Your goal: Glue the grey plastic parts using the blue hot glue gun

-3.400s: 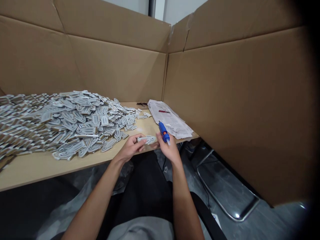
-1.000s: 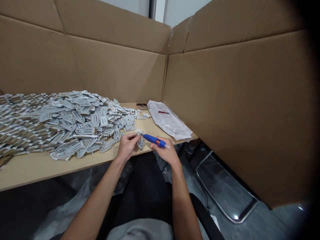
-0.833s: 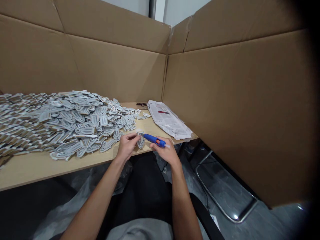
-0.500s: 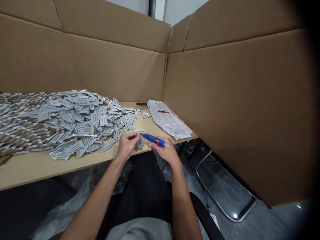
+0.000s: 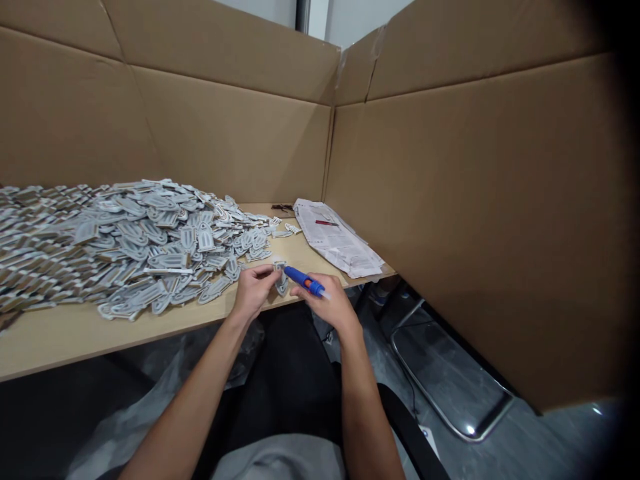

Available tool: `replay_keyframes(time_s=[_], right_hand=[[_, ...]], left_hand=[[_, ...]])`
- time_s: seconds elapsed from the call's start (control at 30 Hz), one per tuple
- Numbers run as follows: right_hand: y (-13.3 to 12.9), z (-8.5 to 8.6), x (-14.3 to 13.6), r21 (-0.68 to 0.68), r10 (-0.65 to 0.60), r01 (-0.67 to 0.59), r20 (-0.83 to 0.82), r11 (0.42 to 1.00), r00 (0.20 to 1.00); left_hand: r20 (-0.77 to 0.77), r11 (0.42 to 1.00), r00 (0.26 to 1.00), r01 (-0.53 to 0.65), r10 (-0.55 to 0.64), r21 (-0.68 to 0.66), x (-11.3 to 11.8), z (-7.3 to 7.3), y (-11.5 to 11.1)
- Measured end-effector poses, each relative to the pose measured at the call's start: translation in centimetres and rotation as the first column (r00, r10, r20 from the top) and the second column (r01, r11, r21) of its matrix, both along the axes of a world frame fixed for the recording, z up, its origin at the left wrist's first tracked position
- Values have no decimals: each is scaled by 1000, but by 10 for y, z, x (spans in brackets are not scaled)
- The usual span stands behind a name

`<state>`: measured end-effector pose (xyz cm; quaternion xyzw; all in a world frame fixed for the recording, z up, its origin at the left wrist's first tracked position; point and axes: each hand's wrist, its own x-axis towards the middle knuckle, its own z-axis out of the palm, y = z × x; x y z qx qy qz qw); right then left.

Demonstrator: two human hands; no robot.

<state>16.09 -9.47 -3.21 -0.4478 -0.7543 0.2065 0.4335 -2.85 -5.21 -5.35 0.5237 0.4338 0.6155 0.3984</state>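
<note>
Over the table's front edge, my left hand (image 5: 256,290) pinches a small grey slotted piece (image 5: 281,280) between thumb and fingers. My right hand (image 5: 327,300) is wrapped round a blue pen-like tool (image 5: 305,280) with an orange part and a pale rear end. The tool's tip points left and meets or nearly meets the upper part of the grey piece; contact is too small to make out. To the left of my hands lies a large heap of similar grey pieces (image 5: 170,247).
The wooden table (image 5: 65,337) runs left. Newspaper sheets (image 5: 340,243) with a red object (image 5: 327,223) lie at its right end. Cardboard walls (image 5: 235,127) stand behind and on the right. A metal-framed chair (image 5: 450,373) is below right.
My right hand and the blue tool have shifted slightly left, toward the grey piece. My left hand has stayed almost still.
</note>
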Motion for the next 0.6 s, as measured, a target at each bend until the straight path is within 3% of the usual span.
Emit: replay_keyframes(time_s=[0.27,0.47,0.6], right_hand=[[-5,4,-5,43,-18,11,158,999,987],[-5,0,-14,191,-137,87,269,978,953],[-4,0,-21,280,-235,206,76,938,969]], left_hand=[[-39,999,999,19,-20,-34,-1,-1,-1],[86,990,994,82,-72,-115,0,1,2],[144,974,980,158,-135,-160,-2,3,1]])
